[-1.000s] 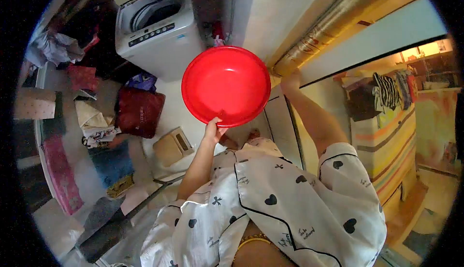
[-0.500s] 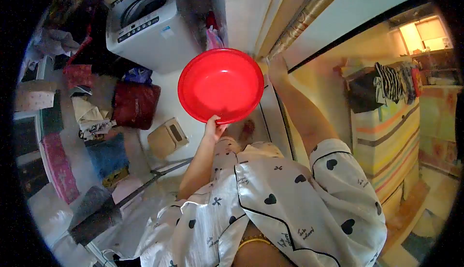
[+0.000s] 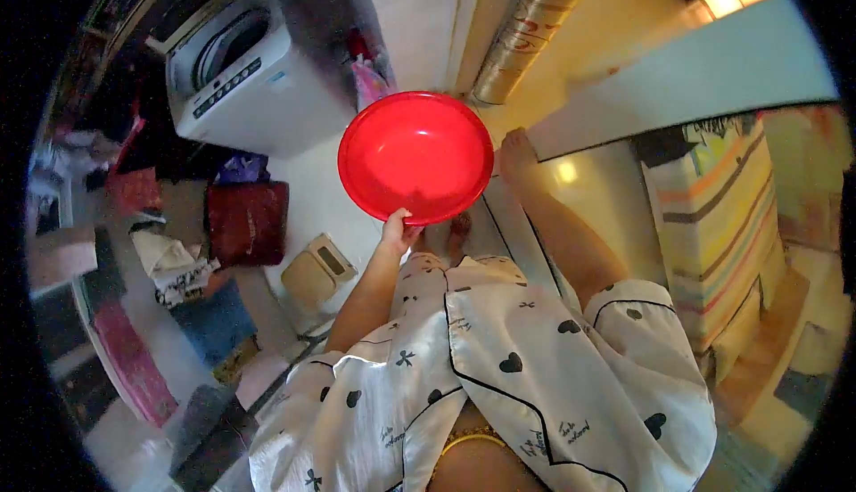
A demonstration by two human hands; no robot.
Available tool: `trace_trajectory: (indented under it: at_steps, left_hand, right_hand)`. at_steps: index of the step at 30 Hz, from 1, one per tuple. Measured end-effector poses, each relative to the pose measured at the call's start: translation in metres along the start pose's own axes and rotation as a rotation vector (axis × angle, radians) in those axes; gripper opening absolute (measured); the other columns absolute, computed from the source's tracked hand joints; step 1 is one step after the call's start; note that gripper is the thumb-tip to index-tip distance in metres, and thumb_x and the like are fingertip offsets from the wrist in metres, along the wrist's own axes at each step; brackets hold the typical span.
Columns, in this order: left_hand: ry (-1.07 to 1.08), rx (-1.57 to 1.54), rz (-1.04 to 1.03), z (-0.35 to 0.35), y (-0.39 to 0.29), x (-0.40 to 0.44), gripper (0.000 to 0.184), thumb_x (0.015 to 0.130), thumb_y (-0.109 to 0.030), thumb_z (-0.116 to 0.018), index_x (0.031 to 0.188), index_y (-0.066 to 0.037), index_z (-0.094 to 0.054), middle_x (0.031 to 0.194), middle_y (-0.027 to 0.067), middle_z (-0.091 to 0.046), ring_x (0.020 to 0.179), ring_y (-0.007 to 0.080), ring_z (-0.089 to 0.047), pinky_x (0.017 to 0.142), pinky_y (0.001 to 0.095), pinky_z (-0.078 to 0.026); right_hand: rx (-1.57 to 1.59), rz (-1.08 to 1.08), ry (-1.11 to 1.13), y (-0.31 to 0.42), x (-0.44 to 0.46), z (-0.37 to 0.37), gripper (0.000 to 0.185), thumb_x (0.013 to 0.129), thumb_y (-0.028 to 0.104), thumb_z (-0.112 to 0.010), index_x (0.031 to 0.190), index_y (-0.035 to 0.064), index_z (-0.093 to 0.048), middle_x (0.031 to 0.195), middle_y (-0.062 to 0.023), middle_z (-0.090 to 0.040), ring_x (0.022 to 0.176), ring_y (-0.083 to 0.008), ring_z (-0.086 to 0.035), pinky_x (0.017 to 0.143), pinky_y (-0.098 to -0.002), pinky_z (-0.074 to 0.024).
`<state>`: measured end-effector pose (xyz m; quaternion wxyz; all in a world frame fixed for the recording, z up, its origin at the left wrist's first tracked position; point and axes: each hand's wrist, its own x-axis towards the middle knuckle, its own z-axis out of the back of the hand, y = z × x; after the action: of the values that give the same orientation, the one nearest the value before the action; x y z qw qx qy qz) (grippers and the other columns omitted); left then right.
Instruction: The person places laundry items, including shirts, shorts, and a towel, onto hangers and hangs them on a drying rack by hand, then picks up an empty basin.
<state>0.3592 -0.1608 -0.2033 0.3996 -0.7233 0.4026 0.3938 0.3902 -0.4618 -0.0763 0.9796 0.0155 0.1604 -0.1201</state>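
A round red plastic basin [image 3: 415, 158] is held out in front of my body, with no contents visible in it. My left hand [image 3: 399, 232] grips its near rim, fingers closed around the edge. To the right, my bare right arm stretches forward, and my right hand [image 3: 517, 151] is at the near end of a pale door panel [image 3: 687, 73]. The fingers there are small and dim, so their grip on the panel is unclear.
A white top-loading washing machine [image 3: 241, 73] stands at the upper left. Below it are a dark red bag [image 3: 248, 223] and a beige lidded bin [image 3: 318, 271]. A gold-wrapped pipe [image 3: 539, 24] rises ahead. A striped cloth [image 3: 718, 225] covers something at right.
The door panel has swung toward me on the right, covering more of the lit room and the clothes. My left hand keeps hold of the basin. The view has turned slightly.
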Motion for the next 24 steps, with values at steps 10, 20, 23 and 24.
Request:
trace_trajectory:
  at_steps: [10,20,23,24]
  left_hand:
    - [0.270,0.235,0.109,-0.017,-0.029,0.029,0.031,0.071,-0.016,-0.062,0.102,-0.014,-0.058,0.099,0.0032,-0.062,0.094,0.0213,-0.058,0.083,0.0376,-0.048]
    - [0.279,0.488,0.178,-0.105,-0.053,0.049,0.038,0.072,-0.011,-0.064,0.109,-0.009,-0.056,0.098,0.0065,-0.063,0.085,0.0235,-0.062,0.069,0.0367,-0.055]
    - [0.309,0.531,0.177,-0.142,-0.057,0.041,0.039,0.073,-0.013,-0.065,0.110,-0.009,-0.055,0.101,0.0070,-0.062,0.087,0.0223,-0.062,0.071,0.0376,-0.054]
    - [0.307,0.631,0.208,-0.151,-0.066,0.046,0.039,0.073,-0.013,-0.065,0.111,-0.010,-0.055,0.102,0.0060,-0.062,0.093,0.0208,-0.060,0.075,0.0387,-0.054]
  right_hand:
    - [-0.022,0.081,-0.091,-0.036,-0.134,-0.041,0.038,0.081,0.013,-0.053,0.114,-0.0061,-0.055,0.123,-0.0235,-0.053,0.122,-0.0355,-0.044,0.107,-0.0430,-0.0274]
    - [0.163,-0.549,-0.183,-0.028,-0.163,-0.031,0.056,0.071,0.020,-0.065,0.119,-0.0054,-0.051,0.106,-0.0221,-0.057,0.104,-0.0348,-0.053,0.090,-0.0412,-0.0435]
    - [0.357,-0.797,-0.299,-0.038,-0.137,-0.029,0.065,0.074,0.028,-0.068,0.127,-0.0036,-0.046,0.116,-0.0237,-0.056,0.109,-0.0364,-0.052,0.089,-0.0455,-0.0456]
    - [0.431,-0.891,-0.316,-0.039,-0.127,-0.025,0.068,0.075,0.030,-0.069,0.129,-0.0036,-0.044,0.117,-0.0232,-0.056,0.111,-0.0366,-0.052,0.091,-0.0459,-0.0445]
